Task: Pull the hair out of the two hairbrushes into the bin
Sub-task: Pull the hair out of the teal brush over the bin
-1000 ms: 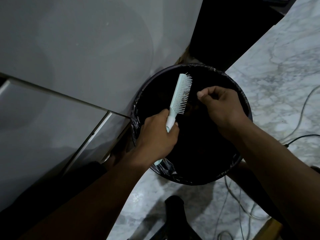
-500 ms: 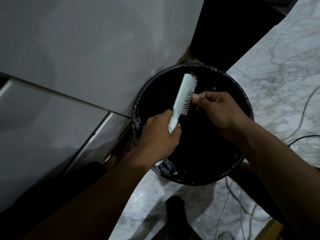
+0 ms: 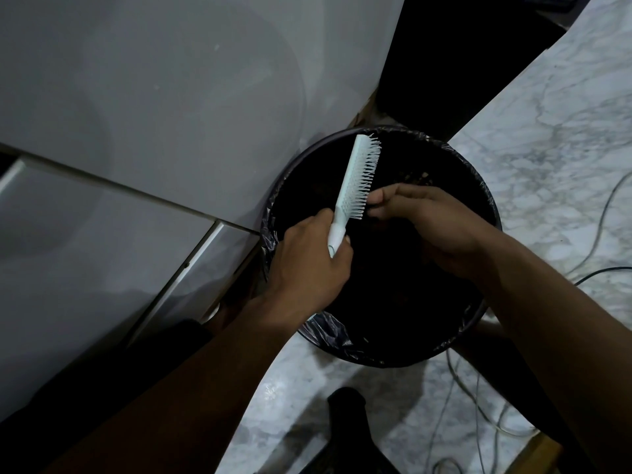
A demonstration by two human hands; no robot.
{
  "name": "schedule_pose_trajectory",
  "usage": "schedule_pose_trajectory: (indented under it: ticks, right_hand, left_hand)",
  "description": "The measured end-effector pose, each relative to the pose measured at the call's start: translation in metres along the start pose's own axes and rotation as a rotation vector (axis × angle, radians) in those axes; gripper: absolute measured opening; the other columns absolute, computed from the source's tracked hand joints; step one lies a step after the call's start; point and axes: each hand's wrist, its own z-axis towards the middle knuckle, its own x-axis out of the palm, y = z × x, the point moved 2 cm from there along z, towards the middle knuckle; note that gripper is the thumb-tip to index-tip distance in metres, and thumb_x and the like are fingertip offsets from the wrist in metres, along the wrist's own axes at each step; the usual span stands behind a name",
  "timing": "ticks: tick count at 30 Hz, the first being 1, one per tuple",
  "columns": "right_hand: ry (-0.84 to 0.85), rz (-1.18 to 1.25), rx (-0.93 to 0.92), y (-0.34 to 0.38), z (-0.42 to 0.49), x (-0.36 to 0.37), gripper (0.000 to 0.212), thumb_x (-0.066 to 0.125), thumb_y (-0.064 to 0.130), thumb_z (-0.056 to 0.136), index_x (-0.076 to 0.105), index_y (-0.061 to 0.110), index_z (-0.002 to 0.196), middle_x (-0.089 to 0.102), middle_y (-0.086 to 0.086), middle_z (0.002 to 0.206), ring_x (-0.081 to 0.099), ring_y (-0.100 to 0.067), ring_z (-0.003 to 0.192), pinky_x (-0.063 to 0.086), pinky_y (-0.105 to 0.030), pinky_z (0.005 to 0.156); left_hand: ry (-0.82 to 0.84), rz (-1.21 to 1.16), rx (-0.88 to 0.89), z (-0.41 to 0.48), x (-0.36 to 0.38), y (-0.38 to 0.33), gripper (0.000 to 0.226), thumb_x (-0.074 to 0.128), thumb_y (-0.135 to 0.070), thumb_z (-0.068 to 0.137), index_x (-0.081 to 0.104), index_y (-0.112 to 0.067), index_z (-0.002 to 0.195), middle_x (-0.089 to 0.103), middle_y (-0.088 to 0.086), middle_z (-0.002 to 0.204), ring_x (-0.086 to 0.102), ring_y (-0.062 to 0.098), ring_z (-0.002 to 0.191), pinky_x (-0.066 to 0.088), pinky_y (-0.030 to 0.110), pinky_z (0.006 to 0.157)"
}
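Left hand (image 3: 307,265) fisted; right hand (image 3: 424,224) pinching, fingertips together.

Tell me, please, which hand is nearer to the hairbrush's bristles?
Right. The right hand pinches at the lower bristles; the left hand grips the hairbrush handle below them.

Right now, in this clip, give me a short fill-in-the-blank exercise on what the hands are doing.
1. The left hand grips the hairbrush by its ____.
2. The right hand pinches at the brush's ____.
3. Both hands are above the black-lined ____.
4. The brush's bristles face the ____ hand.

Missing words: handle; bristles; bin; right
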Motion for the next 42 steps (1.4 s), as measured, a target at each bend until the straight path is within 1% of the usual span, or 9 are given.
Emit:
schedule_pose_trajectory:
  ticks: [4, 8, 10, 17, 21, 24, 27, 33, 42]
  right_hand:
    - [-0.086, -0.108, -0.081, -0.003, 0.0, 0.0, 0.045, 0.076, 0.04, 0.086, 0.074, -0.005, 0.091, 0.076, -0.024, 0.096, 0.07, -0.028, 0.08, 0.058, -0.044, 0.086]
    - [-0.15, -0.157, -0.189, -0.002, -0.001, 0.003, 0.027, 0.072, 0.023, 0.091, 0.069, 0.007, 0.07, 0.07, -0.014, 0.075, 0.063, -0.018, 0.067, 0.054, -0.025, 0.066]
    - [-0.163, -0.191, -0.215, -0.001, 0.0, 0.004, 0.028, 0.066, 0.021, 0.096, 0.066, 0.009, 0.071, 0.066, -0.007, 0.071, 0.058, -0.012, 0.061, 0.049, -0.019, 0.059]
    - [-0.508, -0.228, -0.099, -0.011, 0.01, -0.019, 0.025, 0.056, 0.035, 0.099, 0.06, 0.013, 0.09, 0.061, -0.004, 0.08, 0.056, -0.017, 0.069, 0.05, -0.037, 0.069]
    - [-0.323, -0.089, -0.106, -0.009, 0.007, -0.001, 0.023, 0.058, 0.036, 0.098, 0.066, 0.021, 0.114, 0.069, 0.002, 0.107, 0.066, -0.013, 0.093, 0.052, -0.03, 0.082]
    - [-0.109, 0.143, -0.026, -0.009, 0.008, 0.009, 0.038, 0.047, 0.04, 0.101, 0.07, 0.018, 0.122, 0.075, -0.005, 0.112, 0.071, -0.023, 0.105, 0.054, -0.042, 0.095]
    - [-0.044, 0.0, -0.062, -0.009, 0.005, 0.012, 0.054, 0.038, 0.05, 0.103, 0.075, 0.011, 0.105, 0.077, -0.008, 0.092, 0.072, -0.023, 0.092, 0.051, -0.042, 0.093]
    - [-0.193, -0.108, -0.12, -0.006, 0.0, 0.008, 0.056, 0.049, 0.051, 0.101, 0.059, 0.015, 0.058, 0.053, 0.003, 0.047, 0.049, -0.013, 0.046, 0.042, -0.03, 0.056]
    - [-0.328, -0.064, -0.113, -0.008, 0.004, -0.001, 0.049, 0.053, 0.034, 0.103, 0.048, 0.016, 0.058, 0.045, -0.005, 0.049, 0.038, -0.016, 0.036, 0.034, -0.021, 0.044]
  left_hand:
    - [0.025, 0.141, 0.084, -0.004, 0.001, 0.0, 0.017, 0.06, -0.031, 0.096, 0.045, -0.023, 0.092, 0.054, -0.003, 0.09, 0.062, 0.031, 0.078, 0.046, 0.038, 0.063]
    - [0.066, 0.212, 0.072, -0.007, 0.003, 0.002, 0.018, 0.057, -0.036, 0.096, 0.054, -0.02, 0.105, 0.058, -0.001, 0.096, 0.065, 0.034, 0.083, 0.053, 0.043, 0.068]
    - [0.059, 0.193, 0.059, -0.007, 0.002, 0.002, 0.016, 0.058, -0.035, 0.096, 0.053, -0.021, 0.102, 0.057, -0.002, 0.095, 0.064, 0.032, 0.081, 0.05, 0.041, 0.066]
    - [-0.007, 0.166, 0.029, -0.001, -0.003, 0.003, 0.023, 0.06, -0.032, 0.096, 0.037, -0.029, 0.091, 0.054, -0.004, 0.089, 0.054, 0.022, 0.071, 0.038, 0.034, 0.061]
    - [0.022, 0.154, 0.115, -0.005, 0.001, 0.0, 0.024, 0.059, -0.034, 0.095, 0.036, -0.031, 0.09, 0.053, -0.005, 0.088, 0.062, 0.031, 0.074, 0.05, 0.041, 0.062]
    - [0.011, 0.148, 0.153, -0.006, 0.001, -0.002, 0.024, 0.059, -0.035, 0.096, 0.035, -0.033, 0.091, 0.049, -0.008, 0.086, 0.06, 0.029, 0.072, 0.045, 0.037, 0.06]
    - [0.003, 0.113, 0.153, -0.005, 0.0, -0.002, 0.024, 0.06, -0.033, 0.095, 0.036, -0.033, 0.091, 0.051, -0.007, 0.086, 0.06, 0.028, 0.071, 0.044, 0.036, 0.059]
    - [-0.007, 0.106, 0.125, -0.003, 0.0, -0.001, 0.026, 0.061, -0.032, 0.094, 0.035, -0.032, 0.09, 0.053, -0.005, 0.086, 0.061, 0.031, 0.072, 0.045, 0.037, 0.059]
    - [0.016, 0.172, -0.012, 0.0, -0.002, 0.007, 0.021, 0.06, -0.032, 0.094, 0.041, -0.027, 0.089, 0.057, -0.001, 0.088, 0.057, 0.026, 0.072, 0.042, 0.036, 0.061]
